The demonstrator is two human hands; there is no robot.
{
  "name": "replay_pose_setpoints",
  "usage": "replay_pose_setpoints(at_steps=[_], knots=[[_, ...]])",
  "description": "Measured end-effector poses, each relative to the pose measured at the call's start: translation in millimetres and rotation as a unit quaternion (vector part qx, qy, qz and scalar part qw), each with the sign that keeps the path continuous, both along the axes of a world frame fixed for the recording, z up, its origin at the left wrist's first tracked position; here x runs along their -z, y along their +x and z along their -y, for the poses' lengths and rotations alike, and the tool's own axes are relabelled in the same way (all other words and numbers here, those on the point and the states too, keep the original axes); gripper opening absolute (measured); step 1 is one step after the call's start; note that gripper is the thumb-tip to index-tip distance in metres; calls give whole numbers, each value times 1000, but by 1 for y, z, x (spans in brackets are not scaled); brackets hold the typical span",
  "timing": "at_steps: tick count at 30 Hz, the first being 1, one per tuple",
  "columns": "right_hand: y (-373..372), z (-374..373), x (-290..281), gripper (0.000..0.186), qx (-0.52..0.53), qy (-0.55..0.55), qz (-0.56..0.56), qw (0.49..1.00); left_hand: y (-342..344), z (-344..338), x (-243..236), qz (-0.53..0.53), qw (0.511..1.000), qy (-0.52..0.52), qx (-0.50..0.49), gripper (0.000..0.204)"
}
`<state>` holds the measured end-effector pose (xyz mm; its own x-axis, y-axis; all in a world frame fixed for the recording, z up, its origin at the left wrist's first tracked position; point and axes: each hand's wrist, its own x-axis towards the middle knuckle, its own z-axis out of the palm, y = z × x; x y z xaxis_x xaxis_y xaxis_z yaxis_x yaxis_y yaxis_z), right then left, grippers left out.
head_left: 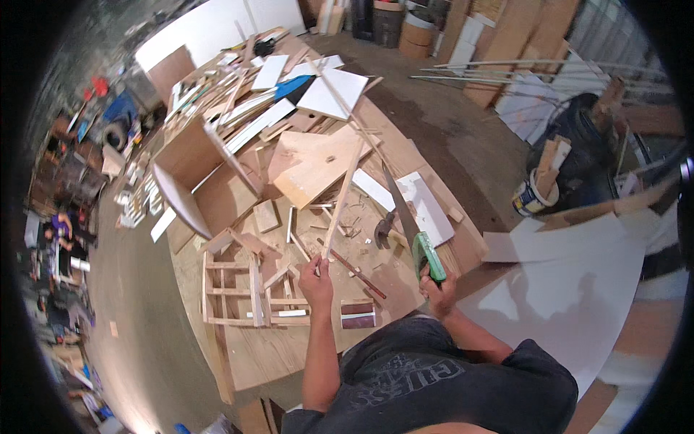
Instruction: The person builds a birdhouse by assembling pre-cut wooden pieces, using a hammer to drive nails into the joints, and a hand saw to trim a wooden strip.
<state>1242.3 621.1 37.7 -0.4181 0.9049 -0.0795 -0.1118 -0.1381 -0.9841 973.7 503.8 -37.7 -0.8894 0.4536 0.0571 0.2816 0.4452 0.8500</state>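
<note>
My left hand [316, 283] is closed round the near end of a long, thin wooden strip [343, 197], which points away from me over the worktable [267, 351]. In my right hand [439, 295] is the green handle of a handsaw [405, 206], its dark blade tilted up and away to the left. Strip and blade are apart. Between them a claw hammer [383, 233] lies on the table. A thin reddish-brown rod [365, 278] rests just right of my left hand. Left of that hand lies a small wooden frame [256, 289] with several crosspieces.
An open wooden box [206, 184] stands at the table's left side. Loose boards and strips pile up at the far end, with a white panel [332, 92] among them. White boards [426, 206] lie right of the saw. A bucket [536, 197] with wood offcuts stands on the floor.
</note>
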Motion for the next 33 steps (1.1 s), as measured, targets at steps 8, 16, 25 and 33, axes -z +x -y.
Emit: replay_pose_setpoints(at_steps=[8, 16, 25, 33], knots=[[37, 1, -17, 17, 118, 232, 156, 953, 31, -58, 38, -6, 991, 8, 131, 33], [68, -62, 14, 19, 138, 279, 119, 943, 65, -163, 54, -61, 978, -92, 178, 30], [105, -221, 51, 22, 38, 198, 129, 971, 102, -318, 106, -203, 954, -47, 214, 32], [118, -299, 104, 15, -37, 182, 152, 971, 133, -381, 135, -202, 949, -108, 215, 34]])
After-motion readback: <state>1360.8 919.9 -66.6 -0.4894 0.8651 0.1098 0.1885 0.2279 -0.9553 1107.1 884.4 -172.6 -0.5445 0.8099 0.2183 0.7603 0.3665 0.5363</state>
